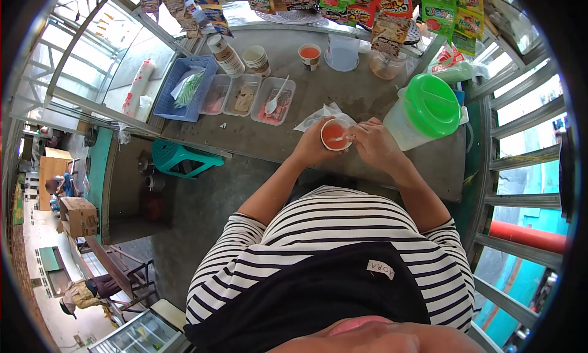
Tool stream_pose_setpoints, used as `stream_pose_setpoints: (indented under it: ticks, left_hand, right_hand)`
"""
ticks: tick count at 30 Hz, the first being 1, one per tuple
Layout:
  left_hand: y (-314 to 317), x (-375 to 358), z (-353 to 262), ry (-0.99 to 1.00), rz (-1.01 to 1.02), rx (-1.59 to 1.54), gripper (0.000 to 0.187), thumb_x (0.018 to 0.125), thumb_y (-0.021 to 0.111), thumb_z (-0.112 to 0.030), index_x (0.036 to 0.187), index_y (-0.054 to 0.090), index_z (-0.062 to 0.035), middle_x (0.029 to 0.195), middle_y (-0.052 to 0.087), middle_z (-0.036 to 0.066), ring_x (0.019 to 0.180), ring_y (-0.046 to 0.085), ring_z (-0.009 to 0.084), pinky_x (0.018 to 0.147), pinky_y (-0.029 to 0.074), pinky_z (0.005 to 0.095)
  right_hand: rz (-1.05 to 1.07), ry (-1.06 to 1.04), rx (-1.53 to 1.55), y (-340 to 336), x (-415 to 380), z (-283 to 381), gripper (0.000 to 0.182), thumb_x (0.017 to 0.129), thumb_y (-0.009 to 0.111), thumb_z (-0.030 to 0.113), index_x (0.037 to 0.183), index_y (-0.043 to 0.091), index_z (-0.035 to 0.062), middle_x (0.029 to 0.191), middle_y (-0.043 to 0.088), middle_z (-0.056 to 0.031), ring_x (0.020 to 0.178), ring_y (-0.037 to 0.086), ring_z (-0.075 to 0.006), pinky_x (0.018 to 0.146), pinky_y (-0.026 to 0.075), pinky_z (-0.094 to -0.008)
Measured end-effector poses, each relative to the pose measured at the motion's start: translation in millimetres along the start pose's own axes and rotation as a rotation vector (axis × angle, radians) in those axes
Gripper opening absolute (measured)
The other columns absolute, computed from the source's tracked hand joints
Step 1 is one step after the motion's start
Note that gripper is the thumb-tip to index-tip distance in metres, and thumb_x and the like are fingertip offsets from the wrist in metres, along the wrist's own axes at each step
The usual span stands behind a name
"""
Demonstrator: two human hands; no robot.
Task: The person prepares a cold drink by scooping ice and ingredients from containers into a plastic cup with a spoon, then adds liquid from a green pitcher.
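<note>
My left hand (311,148) is wrapped around a small paper cup (335,134) filled with orange-red liquid, held just above the grey counter (257,138). My right hand (375,143) pinches a small white spoon or stick whose tip dips into the cup at its right rim. A clear plastic bag (318,114) lies on the counter right behind the cup. A large pitcher with a green lid (429,106) stands just right of my right hand.
Three clear trays (248,97) with toppings and a white spoon sit at the counter's middle, beside a blue basket (184,86). Cup stacks (242,58), another filled cup (310,55) and a clear jug (342,52) stand at the back. Snack packets (392,7) hang above.
</note>
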State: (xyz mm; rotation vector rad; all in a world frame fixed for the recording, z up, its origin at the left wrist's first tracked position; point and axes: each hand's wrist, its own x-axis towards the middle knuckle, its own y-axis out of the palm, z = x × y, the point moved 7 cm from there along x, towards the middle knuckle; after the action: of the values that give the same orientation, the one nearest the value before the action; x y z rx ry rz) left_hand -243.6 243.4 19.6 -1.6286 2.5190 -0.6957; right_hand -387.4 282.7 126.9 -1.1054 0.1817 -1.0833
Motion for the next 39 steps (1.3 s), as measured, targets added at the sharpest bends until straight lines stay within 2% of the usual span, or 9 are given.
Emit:
stream_pose_setpoints:
  ticks: [5, 10, 14, 17, 19, 26, 34, 36, 39]
  left_hand:
    - [-8, -1, -4, -0.022, -0.017, -0.044, 0.087, 0.061, 0.092, -0.029, 0.132, 0.05, -0.0023, 0.121, 0.065, 0.017, 0.114, 0.063, 0.033, 0.097, 0.049, 0.0402]
    - [-10, -1, -9, 0.01, -0.029, -0.06, 0.083, 0.061, 0.092, -0.028, 0.129, 0.052, -0.0027, 0.121, 0.065, 0.017, 0.113, 0.063, 0.0337, 0.097, 0.049, 0.0409]
    - [-8, 1, -12, 0.064, -0.03, -0.006, 0.083, 0.06, 0.092, -0.029, 0.128, 0.052, -0.0025, 0.121, 0.065, 0.016, 0.114, 0.063, 0.0338, 0.098, 0.048, 0.0411]
    - [-4, 3, -8, 0.071, -0.015, 0.006, 0.084, 0.06, 0.092, -0.03, 0.129, 0.052, -0.0023, 0.122, 0.064, 0.017, 0.114, 0.063, 0.0336, 0.098, 0.048, 0.0407]
    - [-3, 4, -9, 0.073, -0.009, 0.015, 0.085, 0.06, 0.093, -0.03, 0.13, 0.052, -0.002, 0.123, 0.064, 0.017, 0.115, 0.062, 0.0336, 0.099, 0.048, 0.0405]
    - [3, 9, -6, 0.036, 0.006, -0.025, 0.087, 0.059, 0.093, -0.028, 0.131, 0.051, -0.0011, 0.124, 0.064, 0.018, 0.117, 0.062, 0.0332, 0.1, 0.048, 0.0404]
    - [1, 9, -18, 0.028, 0.02, -0.037, 0.083, 0.062, 0.094, -0.029, 0.129, 0.054, -0.003, 0.128, 0.06, 0.015, 0.118, 0.06, 0.0307, 0.102, 0.045, 0.0406]
    - [-1, 9, -22, 0.06, 0.024, -0.014, 0.083, 0.061, 0.092, -0.026, 0.13, 0.052, -0.0033, 0.119, 0.066, 0.016, 0.112, 0.065, 0.0316, 0.097, 0.049, 0.0401]
    - [-5, 11, -18, 0.093, 0.007, -0.004, 0.082, 0.061, 0.092, -0.026, 0.129, 0.052, -0.0039, 0.118, 0.067, 0.015, 0.11, 0.065, 0.0313, 0.096, 0.05, 0.0398]
  right_hand:
    - [0.045, -0.002, 0.036, 1, 6, 2, 0.014, 0.081, 0.063, 0.003, 0.094, 0.065, 0.0084, 0.088, 0.071, -0.0069, 0.084, 0.069, -0.0254, 0.077, 0.045, -0.0384]
    - [0.014, -0.077, -0.171, -2, 13, 4, 0.02, 0.079, 0.066, 0.004, 0.098, 0.069, 0.0086, 0.091, 0.072, -0.006, 0.09, 0.068, -0.0226, 0.082, 0.045, -0.0377]
    - [-0.007, -0.092, -0.21, -3, 11, 8, 0.023, 0.077, 0.066, 0.005, 0.1, 0.071, 0.0084, 0.093, 0.072, -0.006, 0.092, 0.068, -0.0222, 0.084, 0.045, -0.0373]
    - [-0.002, -0.09, -0.188, -1, 6, 8, 0.022, 0.077, 0.066, 0.004, 0.098, 0.07, 0.0078, 0.092, 0.072, -0.0065, 0.091, 0.068, -0.0226, 0.085, 0.045, -0.0374]
    - [-0.01, -0.079, -0.085, -2, 3, 7, 0.024, 0.074, 0.065, -0.002, 0.096, 0.067, 0.0063, 0.088, 0.07, -0.0083, 0.09, 0.068, -0.0257, 0.084, 0.046, -0.0388]
    - [0.051, 0.012, 0.006, -6, -3, 3, 0.013, 0.08, 0.065, 0.003, 0.092, 0.067, 0.0076, 0.087, 0.071, -0.008, 0.088, 0.068, -0.0253, 0.084, 0.044, -0.0387]
    - [-0.086, -0.07, -0.261, -13, 0, 3, 0.019, 0.078, 0.067, 0.004, 0.096, 0.07, 0.0104, 0.09, 0.071, -0.0025, 0.092, 0.067, -0.0194, 0.087, 0.042, -0.038]
    - [-0.08, -0.063, -0.222, -10, 0, 4, 0.019, 0.078, 0.067, 0.004, 0.096, 0.07, 0.0104, 0.09, 0.071, -0.0028, 0.092, 0.067, -0.02, 0.087, 0.042, -0.038]
    - [-0.064, -0.054, -0.139, -4, 0, 6, 0.019, 0.078, 0.067, 0.004, 0.096, 0.069, 0.0105, 0.09, 0.071, -0.0032, 0.092, 0.067, -0.0209, 0.088, 0.042, -0.038]
